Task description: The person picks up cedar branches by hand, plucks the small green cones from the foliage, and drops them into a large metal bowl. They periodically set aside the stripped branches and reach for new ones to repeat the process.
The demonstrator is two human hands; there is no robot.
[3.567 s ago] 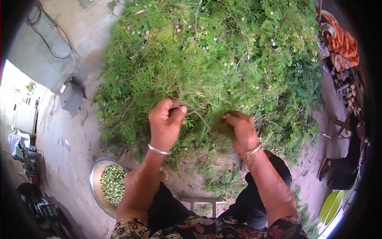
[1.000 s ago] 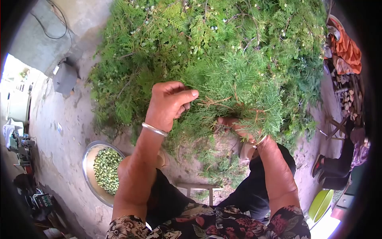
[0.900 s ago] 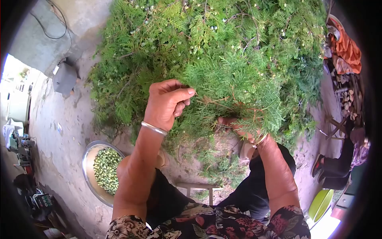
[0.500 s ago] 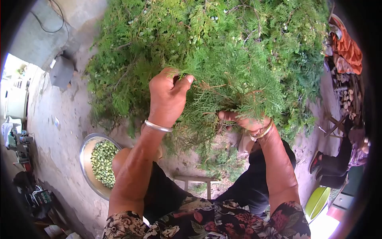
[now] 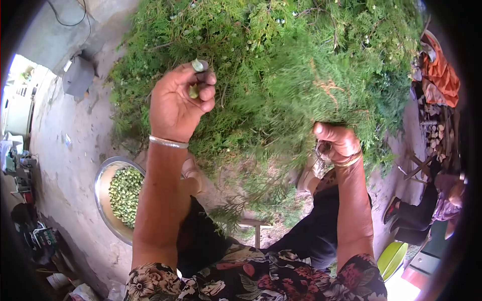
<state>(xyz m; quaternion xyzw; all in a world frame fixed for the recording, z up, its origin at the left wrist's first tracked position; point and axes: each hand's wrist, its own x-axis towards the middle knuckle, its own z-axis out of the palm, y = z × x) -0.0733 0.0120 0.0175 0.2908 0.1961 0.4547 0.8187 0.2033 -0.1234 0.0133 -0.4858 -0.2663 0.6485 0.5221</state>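
Note:
My left hand [image 5: 178, 98] is raised at the left edge of the green branches, palm turned up, its fingers curled round small green cones [image 5: 194, 91]. My right hand [image 5: 339, 143] is closed on the stem end of a leafy conifer branch [image 5: 326, 93], whose sprays are blurred by motion. Behind both hands lies a large heap of conifer branches [image 5: 226, 45] with small pale cones among the leaves. Left of my left forearm, a metal basin [image 5: 104, 198] on the ground holds many green cones [image 5: 125, 195].
A low wooden stool [image 5: 257, 236] stands between my knees, beside loose sprigs. Another person [image 5: 432, 200] sits at the right, near a green basin [image 5: 391, 261], stacked firewood [image 5: 435, 138] and an orange cloth [image 5: 442, 78]. A grey box [image 5: 79, 76] is at upper left.
My left hand has moved left and up, away from the branch, and now shows cones in its fingers. My right hand has shifted slightly right with the branch.

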